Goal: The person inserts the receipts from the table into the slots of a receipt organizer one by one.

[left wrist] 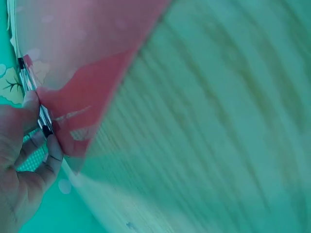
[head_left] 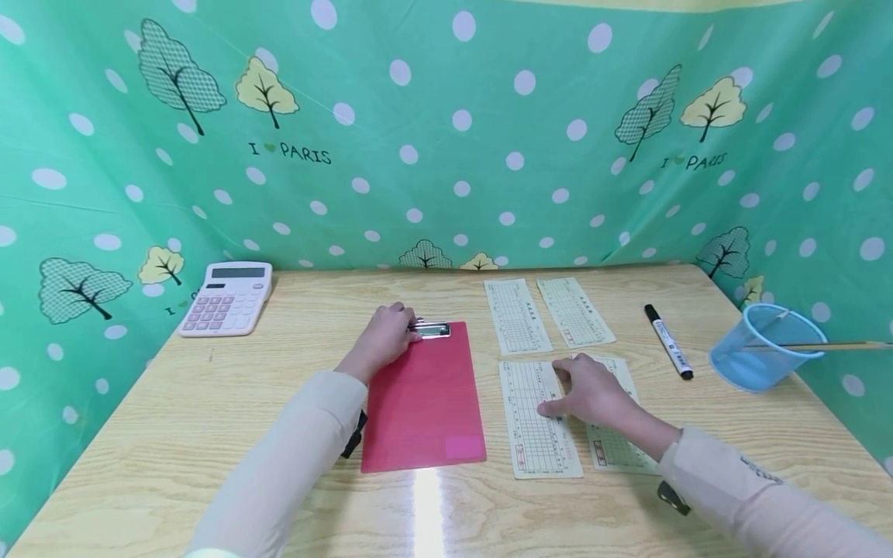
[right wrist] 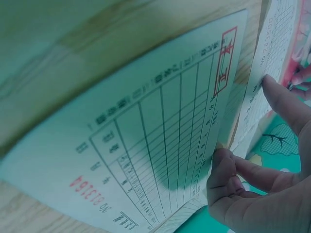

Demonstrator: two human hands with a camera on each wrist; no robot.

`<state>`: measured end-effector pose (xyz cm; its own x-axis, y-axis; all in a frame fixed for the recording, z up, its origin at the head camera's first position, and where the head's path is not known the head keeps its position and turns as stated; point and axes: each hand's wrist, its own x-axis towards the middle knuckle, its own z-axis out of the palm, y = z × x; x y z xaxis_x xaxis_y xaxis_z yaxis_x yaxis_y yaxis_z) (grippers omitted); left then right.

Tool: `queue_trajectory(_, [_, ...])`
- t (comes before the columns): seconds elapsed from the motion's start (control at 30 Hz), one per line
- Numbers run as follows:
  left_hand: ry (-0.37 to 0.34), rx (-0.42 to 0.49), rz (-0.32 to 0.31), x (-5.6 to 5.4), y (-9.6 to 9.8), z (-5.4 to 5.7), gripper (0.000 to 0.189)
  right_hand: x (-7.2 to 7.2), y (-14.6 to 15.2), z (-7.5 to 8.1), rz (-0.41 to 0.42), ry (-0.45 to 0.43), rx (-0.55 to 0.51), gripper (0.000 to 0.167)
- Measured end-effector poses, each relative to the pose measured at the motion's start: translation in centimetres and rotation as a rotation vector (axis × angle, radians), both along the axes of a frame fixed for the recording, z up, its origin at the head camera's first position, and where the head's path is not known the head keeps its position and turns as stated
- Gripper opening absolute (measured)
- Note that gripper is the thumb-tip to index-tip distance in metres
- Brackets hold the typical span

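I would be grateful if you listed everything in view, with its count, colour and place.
Clipboard: one, red, middle of the table
Metal clip: one, silvery, clipboard's far end
Paper slips: four, pale, printed, right of the clipboard
Calculator: one, pink and white, far left
Marker: one, white and black, right of the slips
Cup: one, blue, far right
Thin stick: at least one, tan, leaning out of the cup
Table: one, light wood-grained, under everything
Curtain: green, patterned, behind the table
Sleeves: two, pale, on the arms
Left-hand grip: one, at the clip
Right-hand grip: one, over the two nearer slips
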<state>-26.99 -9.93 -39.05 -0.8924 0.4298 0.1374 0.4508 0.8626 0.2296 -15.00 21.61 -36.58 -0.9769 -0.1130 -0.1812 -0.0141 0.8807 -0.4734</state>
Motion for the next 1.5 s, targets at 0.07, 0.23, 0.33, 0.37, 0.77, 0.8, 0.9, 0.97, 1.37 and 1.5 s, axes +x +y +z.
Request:
queue_trajectory(0.07, [-0.026,-0.008,0.011,0.0,0.1,0.0,0.022,0.0,0.0,0.0,-0.001,-0.001,0.003,0.088])
queue_trajectory(0.23, [-0.142,0.058,0.06,0.2,0.2,0.8,0.027,0.0,-0.1,0.0,-0.001,-0.004,0.012,0.088])
queue_trajectory(0.33, [-0.178,0.107,0.076,0.2,0.1,1.0,0.024,0.0,-0.1,0.1,0.0,-0.01,0.019,0.089])
queue_trajectory(0.37, [-0.181,0.122,0.077,0.2,0.0,1.0,0.023,0.0,-0.1,0.1,0.0,-0.014,0.018,0.09])
queue_trajectory(0.77, [-0.09,0.133,0.02,-0.1,-0.5,0.4,0.02,0.1,-0.3,0.0,0.003,-0.038,0.049,0.099])
queue_trajectory(0.8, [-0.096,0.136,0.024,0.0,-0.5,0.4,0.02,0.1,-0.4,0.0,0.003,-0.036,0.049,0.099])
queue_trajectory(0.9, [-0.111,0.141,0.033,-0.1,-0.5,0.4,0.021,0.1,-0.4,0.0,0.005,-0.031,0.053,0.099])
queue_trajectory(0.97, [-0.12,0.142,0.033,-0.1,-0.6,0.4,0.021,0.1,-0.4,0.0,0.008,-0.029,0.056,0.099])
queue_trajectory(1.37, [-0.199,0.189,0.075,-0.1,-0.5,0.9,0.019,0.2,-0.3,-0.1,0.001,-0.032,0.068,0.093])
queue_trajectory(1.5, [-0.204,0.194,0.067,-0.2,-0.7,0.9,0.019,0.2,-0.3,-0.1,0.012,-0.029,0.07,0.093])
